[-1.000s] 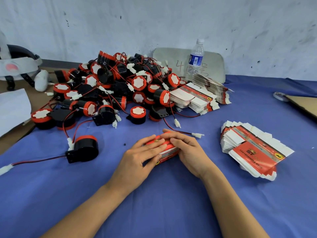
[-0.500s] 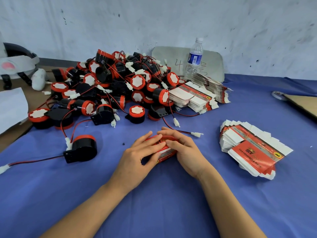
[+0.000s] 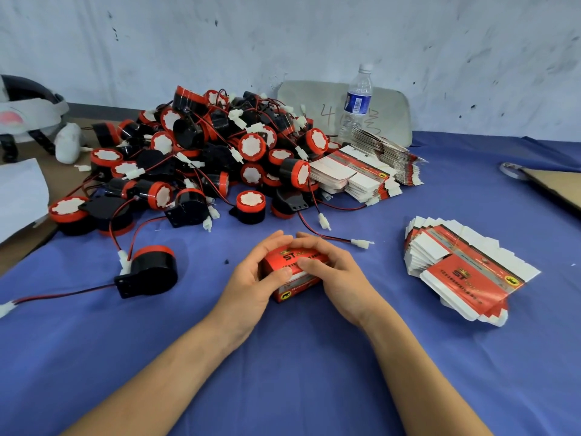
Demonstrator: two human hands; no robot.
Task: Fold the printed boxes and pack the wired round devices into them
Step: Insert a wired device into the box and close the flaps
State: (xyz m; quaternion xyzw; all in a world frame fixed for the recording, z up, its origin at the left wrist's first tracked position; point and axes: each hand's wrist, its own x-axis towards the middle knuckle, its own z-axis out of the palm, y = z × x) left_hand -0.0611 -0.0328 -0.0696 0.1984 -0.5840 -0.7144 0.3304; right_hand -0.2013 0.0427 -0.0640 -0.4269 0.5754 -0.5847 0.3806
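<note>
A red printed box [image 3: 290,272] stands folded on the blue cloth in front of me. My left hand [image 3: 251,278] grips its left side, thumb on the front face. My right hand [image 3: 333,272] curls over its top and right side, thumb pressing the front. A big heap of black-and-red wired round devices [image 3: 220,158] lies behind. One single round device [image 3: 147,272] sits apart to the left, its red-black wire trailing left. A stack of flat printed boxes [image 3: 462,269] lies to the right, and another stack [image 3: 361,174] sits beside the heap.
A water bottle [image 3: 356,102] stands at the back by a grey board [image 3: 314,102]. A white headset [image 3: 25,114] and white paper [image 3: 19,196] lie at the left on brown board. A loose wire with white plugs [image 3: 361,243] lies just behind my hands. Cardboard [image 3: 556,187] sits far right.
My fingers lay flat over the box a second ago; now both hands have curled round its sides and the box stands taller, its printed top showing.
</note>
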